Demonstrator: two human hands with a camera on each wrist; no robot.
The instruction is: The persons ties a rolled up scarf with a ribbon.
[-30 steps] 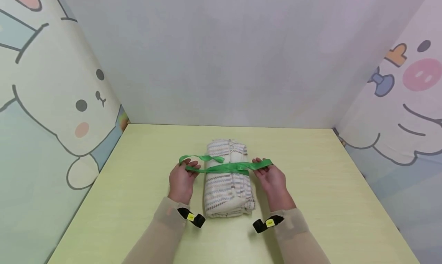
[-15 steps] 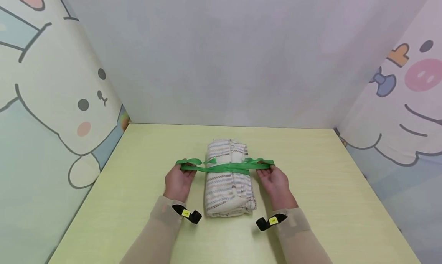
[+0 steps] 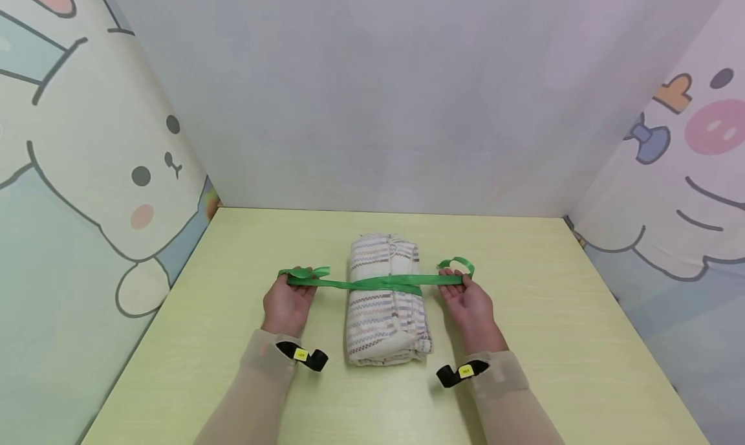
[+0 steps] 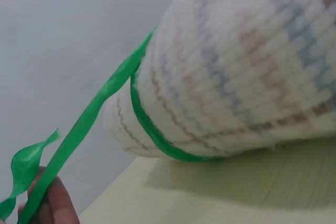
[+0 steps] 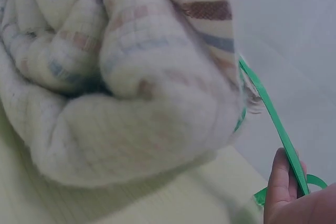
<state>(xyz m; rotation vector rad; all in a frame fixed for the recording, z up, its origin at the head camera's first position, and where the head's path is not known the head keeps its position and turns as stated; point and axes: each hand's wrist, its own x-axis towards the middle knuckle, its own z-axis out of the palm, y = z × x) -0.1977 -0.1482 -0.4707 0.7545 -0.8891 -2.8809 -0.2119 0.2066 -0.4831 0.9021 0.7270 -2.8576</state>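
A rolled, striped, woven cloth (image 3: 384, 328) lies lengthwise on the table between my hands. A green ribbon (image 3: 390, 282) passes round its middle and crosses on top. My left hand (image 3: 286, 306) pinches one length of the ribbon off the cloth's left side, and a loose tail curls beyond the fingers. On the other side my right hand (image 3: 470, 306) holds the opposite length, its end looping up above the fingertips. Both lengths run nearly straight out from the cloth. In the left wrist view the ribbon (image 4: 142, 98) also curves down round the cloth's side.
Pale yellow-green tabletop (image 3: 174, 354) surrounds the cloth. A plain grey wall (image 3: 372, 96) stands at the back, with cartoon-printed panels on the left (image 3: 87, 193) and right (image 3: 687, 193). A small black camera (image 3: 311, 358) is strapped to each wrist.
The hands have moved apart, the left one farther left and the right one slightly right. The ribbon lengths between cloth and hands are longer and straighter; the cloth stays in place.
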